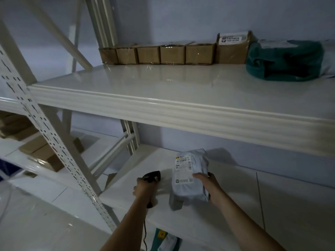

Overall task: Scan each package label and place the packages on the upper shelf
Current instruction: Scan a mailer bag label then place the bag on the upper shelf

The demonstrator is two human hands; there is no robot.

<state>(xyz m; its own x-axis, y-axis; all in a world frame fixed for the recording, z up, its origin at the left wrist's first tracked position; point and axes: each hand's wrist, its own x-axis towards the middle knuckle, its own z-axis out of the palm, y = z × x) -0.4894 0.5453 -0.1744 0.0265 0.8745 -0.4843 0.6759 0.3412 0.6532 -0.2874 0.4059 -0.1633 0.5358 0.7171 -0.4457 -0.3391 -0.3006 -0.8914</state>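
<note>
A grey plastic mailer package (190,189) with a white label (183,170) on its top face stands tilted on the lower shelf (235,205). My right hand (208,187) grips its right side, thumb over the label's lower corner. My left hand (143,191) holds a black handheld scanner (152,177) just left of the package, its head pointing up and right; its cable hangs down along my forearm. The upper shelf (163,98) runs across the view above both hands.
Along the back of the upper shelf stands a row of several brown cardboard boxes (157,54), a taller labelled box (233,48) and a dark green bag parcel (284,60). A perforated upright post (54,142) stands left. More cartons (41,151) lie on the neighbouring rack. Another parcel (163,240) lies below.
</note>
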